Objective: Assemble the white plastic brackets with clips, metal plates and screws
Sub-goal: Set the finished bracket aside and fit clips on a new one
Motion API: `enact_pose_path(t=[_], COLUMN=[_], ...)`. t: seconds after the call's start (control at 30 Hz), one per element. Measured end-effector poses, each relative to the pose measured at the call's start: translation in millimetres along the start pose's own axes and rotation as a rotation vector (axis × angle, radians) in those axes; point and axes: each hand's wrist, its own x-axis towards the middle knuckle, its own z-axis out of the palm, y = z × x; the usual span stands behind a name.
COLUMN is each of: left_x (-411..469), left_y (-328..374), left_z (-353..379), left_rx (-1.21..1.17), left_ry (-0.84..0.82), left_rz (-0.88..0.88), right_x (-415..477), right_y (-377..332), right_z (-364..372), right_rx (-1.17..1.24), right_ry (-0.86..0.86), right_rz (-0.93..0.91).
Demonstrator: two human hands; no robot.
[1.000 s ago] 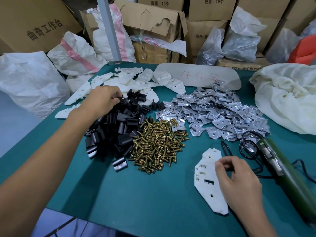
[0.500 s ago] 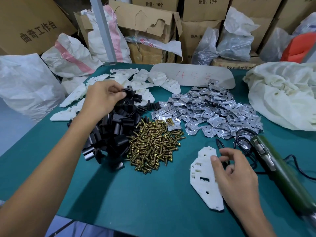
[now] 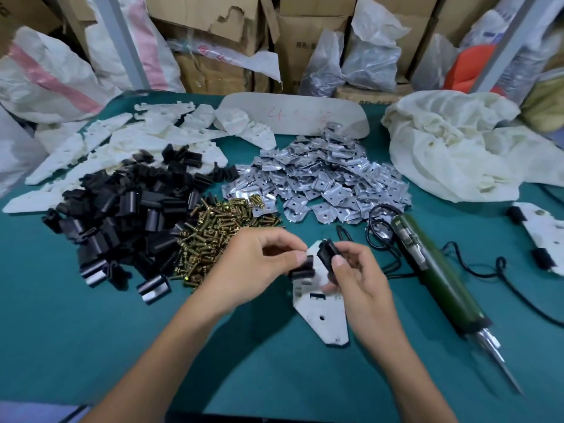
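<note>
The white bracket [image 3: 320,315] lies on the table [image 3: 91,346], its upper half hidden under both hands. The left hand [image 3: 259,267] pinches one black clip [image 3: 302,268]; the right hand [image 3: 357,273] pinches another clip [image 3: 326,254]. Beyond the left hand sit screws [image 3: 213,230], and further off metal plates [image 3: 320,181].

This was a small assembly workshop doubling as a stockroom. A green-topped bench [image 3: 91,331] carried bulk parts sorted into heaps: black clips [image 3: 128,221] at 9 o'clock, brass screws [image 3: 213,236] at the middle, metal plates [image 3: 320,175] at 12 o'clock, white brackets [image 3: 122,145] at 10 o'clock. An electric screwdriver [image 3: 436,276] with its cord lay at 3 o'clock. Behind the bench, from 10 to 2 o'clock, stood stacked cardboard cartons [image 3: 308,38] with printed labels, woven sacks [image 3: 45,77] and plastic bags [image 3: 372,53].
</note>
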Motion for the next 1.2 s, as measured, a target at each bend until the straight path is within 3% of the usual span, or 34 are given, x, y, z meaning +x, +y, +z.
enact_pose_path(t=[0.13, 0.23, 0.37, 0.43, 0.5, 0.6, 0.73, 0.97, 1.2], left_x=[13, 20, 14, 2, -11, -20, -22, -29, -29], left_y=[-8, -13, -15, -9, -10, -19, -27, -34, -36], left_z=[-7, -4, 14, 34, 58, 79, 75, 74, 77], left_rx=[0.256, 0.393, 0.667, 0.657, 0.665, 0.806, 0.819, 0.624, 0.5], left_ry=[0.197, 0.223, 0.307, 0.274, 0.12, -0.054, -0.032, -0.021, 0.042], left_rz=[0.036, 0.055, 0.194, 0.286, 0.304, 0.19, 0.161, 0.114, 0.067], right_x=[8, 20, 29, 27, 28, 36, 45, 46, 21], right_y=[7, 6, 4, 5, 6, 9, 15, 18, 6], right_z=[-6, -14, -20, -21, -24, -29, -35, -68, -50], right_rx=[0.071, 0.09, 0.356, 0.504, 0.574, 0.449, 0.186, -0.145, -0.059], right_ry=[0.114, 0.161, 0.15, 0.11, 0.129, 0.202, 0.192, 0.249, 0.201], right_rz=[0.15, 0.202, 0.293, 0.33, 0.337, 0.307, 0.225, 0.087, 0.077])
